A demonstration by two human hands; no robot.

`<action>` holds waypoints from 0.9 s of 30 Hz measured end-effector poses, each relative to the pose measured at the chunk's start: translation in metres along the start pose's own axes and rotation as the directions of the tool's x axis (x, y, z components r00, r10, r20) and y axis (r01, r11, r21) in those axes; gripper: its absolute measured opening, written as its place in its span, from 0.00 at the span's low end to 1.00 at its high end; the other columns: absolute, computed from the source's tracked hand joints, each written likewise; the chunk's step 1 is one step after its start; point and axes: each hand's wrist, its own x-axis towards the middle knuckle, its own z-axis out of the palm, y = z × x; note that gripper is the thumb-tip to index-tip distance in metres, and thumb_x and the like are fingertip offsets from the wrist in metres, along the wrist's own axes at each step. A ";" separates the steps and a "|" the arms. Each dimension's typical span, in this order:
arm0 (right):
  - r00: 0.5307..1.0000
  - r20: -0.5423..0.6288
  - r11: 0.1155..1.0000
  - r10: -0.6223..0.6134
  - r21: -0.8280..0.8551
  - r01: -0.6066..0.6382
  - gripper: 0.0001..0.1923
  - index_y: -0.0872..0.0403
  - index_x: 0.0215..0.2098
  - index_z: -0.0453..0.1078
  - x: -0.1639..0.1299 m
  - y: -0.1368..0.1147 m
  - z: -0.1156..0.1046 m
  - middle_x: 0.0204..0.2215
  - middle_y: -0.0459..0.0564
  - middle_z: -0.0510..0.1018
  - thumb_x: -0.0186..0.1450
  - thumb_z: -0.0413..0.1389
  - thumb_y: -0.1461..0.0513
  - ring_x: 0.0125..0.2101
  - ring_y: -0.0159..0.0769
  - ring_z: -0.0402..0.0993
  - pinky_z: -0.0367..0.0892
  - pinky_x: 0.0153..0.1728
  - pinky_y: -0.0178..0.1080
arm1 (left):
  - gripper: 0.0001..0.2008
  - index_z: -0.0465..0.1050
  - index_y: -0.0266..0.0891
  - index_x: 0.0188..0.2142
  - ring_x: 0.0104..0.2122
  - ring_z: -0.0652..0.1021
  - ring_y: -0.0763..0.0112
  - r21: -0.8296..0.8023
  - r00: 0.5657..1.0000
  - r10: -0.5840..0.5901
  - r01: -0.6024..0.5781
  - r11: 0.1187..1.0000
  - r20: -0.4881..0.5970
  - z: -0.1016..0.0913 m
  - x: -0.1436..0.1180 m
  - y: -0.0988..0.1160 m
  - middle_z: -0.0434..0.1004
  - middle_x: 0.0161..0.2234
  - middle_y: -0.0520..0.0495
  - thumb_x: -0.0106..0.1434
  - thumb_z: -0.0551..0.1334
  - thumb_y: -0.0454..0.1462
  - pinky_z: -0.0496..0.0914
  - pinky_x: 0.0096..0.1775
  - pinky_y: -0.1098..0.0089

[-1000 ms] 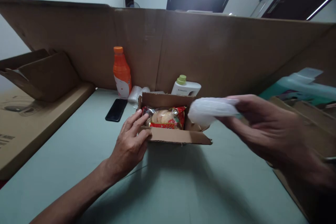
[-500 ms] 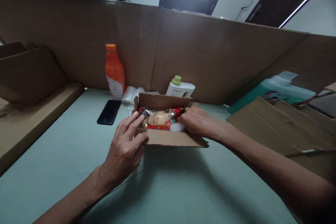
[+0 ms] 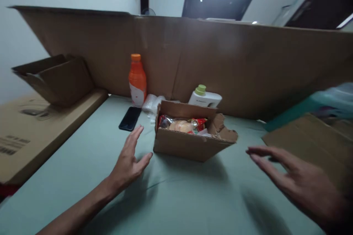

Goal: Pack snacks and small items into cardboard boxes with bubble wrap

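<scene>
Head view, the only view supplied. Contact with the small cardboard box (image 3: pixel 180 145) is now found to be released on both sides: the wall earlier steadied by the left hand (image 3: pixel 127 163) is let go, and the right hand (image 3: pixel 300 181) is withdrawn from the interior. The white wrapped item (image 3: pixel 204 132) carried a second ago by the right hand is judged to be the pale piece now seen at the right end of the box, partly hidden by the front wall. By this, the item is judged to be deposited and the box to be left standing unsupported, with its top uncovered.

The box is located between the hands and beyond them on the green surface (image 3: pixel 190 198). A red-trimmed food packet (image 3: pixel 182 126) is contained in it, beside the wrapped item. The left hand is held just beside the near left corner, apart from it, with thumb and fingers spread wide. The right hand is placed farther off to the right; a narrower gap is noted between thumb and fingertips. Nothing is seen to be gripped by either.
</scene>
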 end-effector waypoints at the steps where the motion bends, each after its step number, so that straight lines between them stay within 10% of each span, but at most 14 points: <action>1: 0.998 0.029 0.993 0.050 0.107 -0.053 0.20 0.45 0.44 0.76 -0.007 0.007 0.015 0.38 0.54 0.84 0.63 0.57 0.43 0.26 0.44 0.78 0.70 0.24 0.44 | 0.37 0.48 0.44 0.70 0.65 0.65 0.50 -0.029 0.996 -0.077 0.079 0.996 0.043 0.005 -0.001 -0.009 0.59 0.67 0.34 0.65 0.62 0.36 0.68 0.58 0.47; 6: 0.958 0.258 0.831 0.127 0.500 -0.244 0.27 0.54 0.45 0.71 0.005 -0.004 0.102 0.40 0.58 0.84 0.56 0.60 0.45 0.33 0.48 0.81 0.76 0.32 0.45 | 0.44 0.48 0.39 0.69 0.65 0.63 0.46 -0.251 0.969 -0.210 0.237 0.938 0.132 0.048 0.022 -0.023 0.57 0.68 0.31 0.58 0.66 0.38 0.66 0.58 0.45; 11: 0.920 0.236 0.795 0.312 0.466 -0.389 0.22 0.53 0.32 0.70 -0.013 -0.011 0.110 0.28 0.56 0.83 0.51 0.58 0.45 0.28 0.49 0.78 0.73 0.28 0.44 | 0.38 0.54 0.38 0.67 0.61 0.68 0.52 -0.468 0.957 -0.246 0.289 0.835 0.151 0.077 0.016 0.016 0.69 0.59 0.37 0.59 0.64 0.37 0.64 0.61 0.51; 16: 0.925 0.273 0.818 0.263 0.445 -0.364 0.14 0.52 0.30 0.73 -0.087 -0.048 0.087 0.29 0.55 0.84 0.56 0.56 0.51 0.31 0.49 0.79 0.74 0.32 0.44 | 0.27 0.67 0.39 0.57 0.55 0.74 0.53 -0.405 0.909 -0.353 0.415 0.814 0.221 0.026 -0.070 0.028 0.75 0.52 0.38 0.60 0.65 0.44 0.69 0.57 0.54; 20: 0.954 0.284 0.800 0.092 0.549 -0.241 0.14 0.54 0.38 0.74 -0.088 -0.102 0.098 0.36 0.55 0.83 0.58 0.56 0.54 0.34 0.46 0.79 0.74 0.36 0.43 | 0.26 0.67 0.39 0.52 0.48 0.78 0.53 -0.273 0.816 -0.568 0.573 0.773 0.106 -0.025 -0.108 0.021 0.77 0.49 0.38 0.60 0.64 0.50 0.75 0.49 0.55; 27: 0.930 0.346 0.844 0.126 0.455 -0.283 0.14 0.54 0.33 0.75 -0.094 -0.078 0.095 0.31 0.55 0.82 0.59 0.57 0.52 0.32 0.47 0.78 0.75 0.37 0.46 | 0.26 0.66 0.37 0.56 0.50 0.78 0.51 -0.235 0.904 -0.419 0.428 0.873 0.090 -0.009 -0.108 0.028 0.76 0.49 0.35 0.62 0.61 0.48 0.74 0.52 0.52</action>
